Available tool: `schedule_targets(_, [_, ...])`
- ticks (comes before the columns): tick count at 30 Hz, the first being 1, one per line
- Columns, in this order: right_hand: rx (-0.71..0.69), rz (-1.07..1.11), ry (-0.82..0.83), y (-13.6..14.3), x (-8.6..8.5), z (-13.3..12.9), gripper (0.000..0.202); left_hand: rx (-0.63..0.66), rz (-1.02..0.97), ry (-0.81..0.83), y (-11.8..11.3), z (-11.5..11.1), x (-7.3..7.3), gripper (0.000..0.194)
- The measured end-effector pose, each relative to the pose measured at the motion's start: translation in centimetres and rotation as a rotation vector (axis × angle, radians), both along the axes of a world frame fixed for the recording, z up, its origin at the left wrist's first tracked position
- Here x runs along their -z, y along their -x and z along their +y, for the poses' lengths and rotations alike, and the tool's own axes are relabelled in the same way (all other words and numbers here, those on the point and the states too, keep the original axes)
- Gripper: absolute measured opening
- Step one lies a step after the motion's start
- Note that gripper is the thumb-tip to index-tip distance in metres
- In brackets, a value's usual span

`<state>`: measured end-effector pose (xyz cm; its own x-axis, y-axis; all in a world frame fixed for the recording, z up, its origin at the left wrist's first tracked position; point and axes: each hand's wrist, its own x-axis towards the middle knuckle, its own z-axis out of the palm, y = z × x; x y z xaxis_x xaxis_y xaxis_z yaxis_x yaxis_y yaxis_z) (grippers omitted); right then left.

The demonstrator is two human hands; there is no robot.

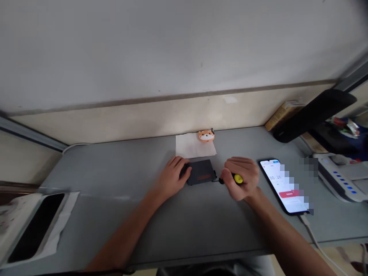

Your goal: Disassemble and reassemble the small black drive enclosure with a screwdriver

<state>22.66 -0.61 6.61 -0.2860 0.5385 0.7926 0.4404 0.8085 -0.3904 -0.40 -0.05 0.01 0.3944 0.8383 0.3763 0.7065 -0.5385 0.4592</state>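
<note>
A flat dark grey box-like device [201, 172] with a brownish patch near its front edge lies on the desk. My left hand [176, 175] grips its left side, the thumb on the near part and the fingers around the far corner. In my right hand [242, 175], closed in a fist, is a screwdriver [238, 178] with a black and yellow handle. Its thin shaft points left and meets the small black part on the device's right edge. How deep the tip sits there I cannot tell. Most of the handle is hidden by my fingers.
Behind the device are a white paper [188, 145] and an orange animal-faced case [206, 135]. To the right lie a lit phone [283, 188] with a cable, a white power strip [342, 180] and a black cylinder [313, 117]. A dark-screened phone [37, 228] lies at left.
</note>
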Motion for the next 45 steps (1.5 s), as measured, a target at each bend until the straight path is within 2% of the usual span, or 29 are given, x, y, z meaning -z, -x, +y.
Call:
schedule_targets(10, [-0.027,0.005,-0.016,0.0,0.2,0.0,0.036,-0.008,0.01,-0.046,-0.3,0.0,0.0,0.016])
schedule_targets(15, [-0.094,0.072,0.063,1.3,1.0,-0.5,0.033,0.008,-0.008,-0.1,-0.3,-0.1,0.0,0.016])
schedule_targets(20, [-0.136,0.038,0.06,2.5,1.8,-1.1,0.03,0.031,-0.034,-0.174,-0.2,-0.1,-0.1,0.018])
schedule_targets(26, [-0.12,0.092,0.093,2.4,1.6,-1.0,0.032,0.09,-0.041,-0.26,0.0,-0.2,-0.7,0.017])
schedule_targets(31, [-0.138,0.16,0.1,2.4,1.1,-0.9,0.033,0.175,-0.03,-0.249,0.2,-0.7,-1.7,0.016])
schedule_targets(34, [-0.079,0.241,0.146,1.9,0.9,-0.6,0.036,0.263,-0.017,-0.199,0.3,-1.0,-1.9,0.016])
schedule_targets(37, [0.059,0.367,0.256,1.2,1.1,-0.2,0.042,0.312,-0.032,-0.154,0.0,-1.2,-1.5,0.017])
schedule_targets(39, [0.139,0.46,0.336,0.9,1.3,0.2,0.043,0.299,-0.075,-0.146,-0.4,-1.1,-1.1,0.013])
schedule_targets(42, [0.217,0.562,0.435,0.7,1.3,0.8,0.04,0.266,-0.165,-0.176,-0.6,-0.8,-0.8,0.02])
schedule_targets(45, [0.276,0.635,0.522,0.7,0.8,1.3,0.038,0.229,-0.16,-0.189,-0.3,-0.5,-1.0,0.024])
